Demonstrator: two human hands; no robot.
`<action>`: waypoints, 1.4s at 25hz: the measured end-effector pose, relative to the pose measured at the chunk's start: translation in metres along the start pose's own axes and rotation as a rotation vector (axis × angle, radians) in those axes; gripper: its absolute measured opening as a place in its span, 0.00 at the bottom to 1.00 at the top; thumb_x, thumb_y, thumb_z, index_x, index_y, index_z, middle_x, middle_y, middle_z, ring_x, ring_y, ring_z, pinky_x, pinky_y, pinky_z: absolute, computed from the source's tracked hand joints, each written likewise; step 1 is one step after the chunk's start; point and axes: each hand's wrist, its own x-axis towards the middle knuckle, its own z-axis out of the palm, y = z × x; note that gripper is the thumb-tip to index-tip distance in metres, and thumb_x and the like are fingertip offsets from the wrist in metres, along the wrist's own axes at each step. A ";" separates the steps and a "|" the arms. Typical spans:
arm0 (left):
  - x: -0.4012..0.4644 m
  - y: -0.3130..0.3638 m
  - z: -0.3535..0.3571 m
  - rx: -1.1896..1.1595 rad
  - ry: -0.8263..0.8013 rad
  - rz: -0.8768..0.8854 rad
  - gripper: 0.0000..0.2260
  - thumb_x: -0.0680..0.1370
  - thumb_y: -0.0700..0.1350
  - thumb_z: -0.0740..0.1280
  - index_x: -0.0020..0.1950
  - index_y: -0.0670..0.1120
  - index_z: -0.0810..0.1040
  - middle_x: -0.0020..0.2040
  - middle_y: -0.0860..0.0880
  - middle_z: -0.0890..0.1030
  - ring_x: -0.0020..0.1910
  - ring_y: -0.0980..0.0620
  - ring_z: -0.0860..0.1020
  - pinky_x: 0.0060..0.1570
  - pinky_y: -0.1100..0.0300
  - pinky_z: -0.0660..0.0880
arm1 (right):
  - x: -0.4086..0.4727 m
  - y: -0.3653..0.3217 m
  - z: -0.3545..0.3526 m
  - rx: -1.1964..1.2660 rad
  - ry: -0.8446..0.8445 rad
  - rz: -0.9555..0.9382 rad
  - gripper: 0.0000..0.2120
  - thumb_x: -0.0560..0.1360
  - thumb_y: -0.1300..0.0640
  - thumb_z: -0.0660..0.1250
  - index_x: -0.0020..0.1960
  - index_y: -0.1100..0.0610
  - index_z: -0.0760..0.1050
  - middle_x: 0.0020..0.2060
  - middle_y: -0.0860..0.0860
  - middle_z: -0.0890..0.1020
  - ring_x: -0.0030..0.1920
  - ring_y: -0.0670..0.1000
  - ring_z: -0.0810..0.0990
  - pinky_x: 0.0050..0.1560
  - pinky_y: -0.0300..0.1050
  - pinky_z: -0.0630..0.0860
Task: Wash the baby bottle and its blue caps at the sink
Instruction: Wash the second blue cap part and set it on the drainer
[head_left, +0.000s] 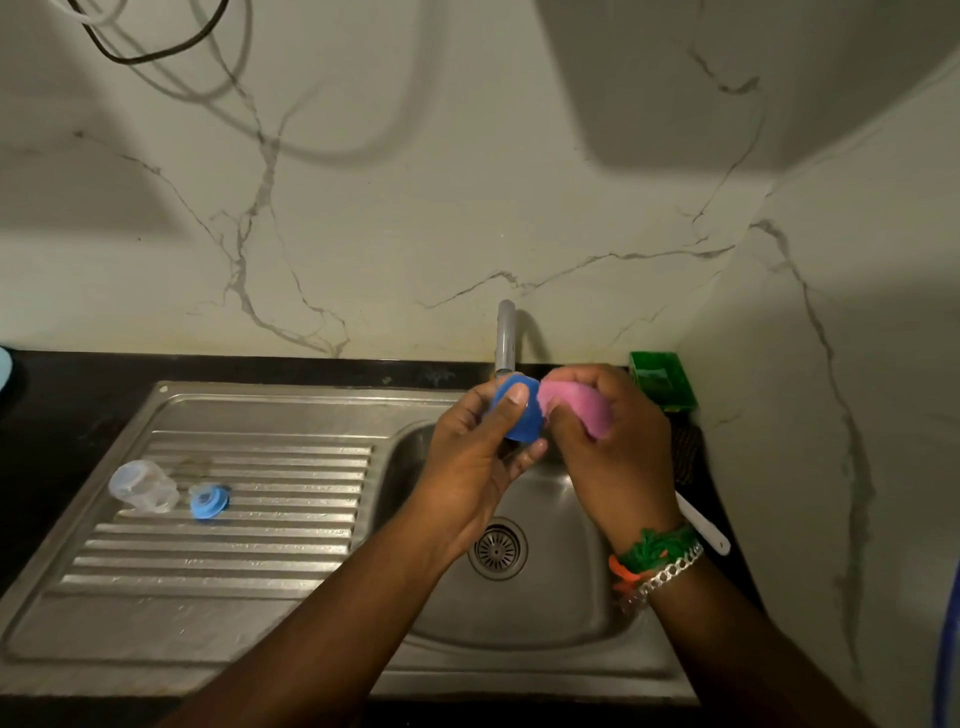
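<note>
Marble-veined wall panels rise behind a steel sink (291, 405) set into a dark counter, seen from the head camera, with a grey tap (505, 335) standing at the back edge of the basin. Over the basin, a person's left hand (470, 467) grips a blue cap (517, 410), thumb pressed on its top and fingers curled beneath it. The right hand (618, 457) is closed around a pink sponge (576, 410), which touches the side of the cap just below the tap's spout. A green and orange thread band (649, 551) and a silver chain bracelet (670, 571) circle the right wrist. On the ribbed draining board to the left, well apart from the hands, a clear bottle (143, 488) lies on its side, with a second blue cap (209, 500) just beside it. The round drain (497, 548) shows at the bottom of the basin between the forearms. A green soap dish (662, 379) sits in the corner to the right of the tap, and a white handle (704, 525) rests on the counter beside the right wrist. Dark cables (156, 49) hang across the wall at upper left.
</note>
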 end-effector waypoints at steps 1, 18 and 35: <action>0.000 0.001 -0.003 -0.041 0.002 -0.001 0.21 0.75 0.47 0.72 0.65 0.40 0.77 0.57 0.40 0.83 0.52 0.48 0.83 0.46 0.58 0.82 | 0.000 0.000 0.000 -0.003 -0.003 -0.020 0.11 0.73 0.61 0.71 0.50 0.47 0.79 0.49 0.44 0.82 0.51 0.41 0.80 0.53 0.40 0.77; 0.000 0.001 -0.010 0.026 -0.077 0.048 0.14 0.75 0.47 0.73 0.59 0.45 0.83 0.63 0.42 0.80 0.53 0.48 0.82 0.46 0.60 0.80 | 0.004 0.002 -0.012 0.097 -0.108 -0.225 0.10 0.75 0.68 0.71 0.52 0.56 0.80 0.51 0.48 0.83 0.55 0.49 0.82 0.55 0.50 0.80; -0.009 -0.015 -0.009 -0.164 -0.069 -0.109 0.21 0.78 0.48 0.68 0.68 0.38 0.77 0.61 0.37 0.80 0.58 0.43 0.79 0.58 0.54 0.79 | -0.010 0.005 -0.008 0.106 -0.095 -0.254 0.08 0.76 0.64 0.72 0.52 0.55 0.81 0.52 0.46 0.84 0.57 0.48 0.82 0.58 0.47 0.78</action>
